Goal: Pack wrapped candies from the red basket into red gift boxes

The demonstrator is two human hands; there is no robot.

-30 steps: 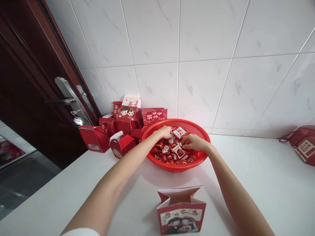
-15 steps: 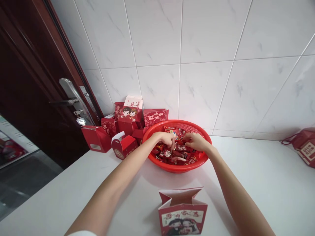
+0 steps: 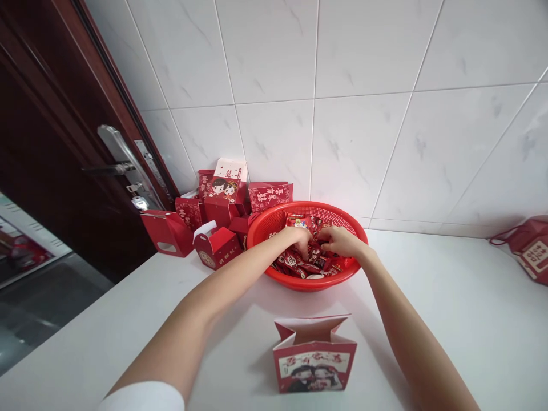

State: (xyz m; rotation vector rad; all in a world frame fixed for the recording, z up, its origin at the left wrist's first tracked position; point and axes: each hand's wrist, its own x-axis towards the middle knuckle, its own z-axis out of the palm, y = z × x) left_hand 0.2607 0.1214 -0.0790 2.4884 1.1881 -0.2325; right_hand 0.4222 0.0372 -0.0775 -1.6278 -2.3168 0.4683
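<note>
A red plastic colander (image 3: 278, 214) sits on the white table, filled with red-wrapped candies (image 3: 299, 265). My left hand (image 3: 301, 240) is down among the candies near the middle, fingers curled with their tips hidden. From the right, my right hand (image 3: 339, 242) reaches over the rim, its fingers bent into the candies and also partly hidden. What either hand grips cannot be made out. Nearer to me an open-topped red paper gift box (image 3: 314, 365) stands upright, with a printed couple on its front and its inside partly visible.
Several red gift boxes (image 3: 216, 246) crowd together left of the colander, against the tiled wall (image 3: 274, 51). At the far right lies another red box (image 3: 533, 251) with a cord. A dark door with a handle (image 3: 115, 168) and keys borders the table (image 3: 428, 297) on the left.
My left hand has shifted slightly right and higher among the candies, closer to my right hand. A pale piece at the front of the pile lies differently. The whole view has tilted a little.
</note>
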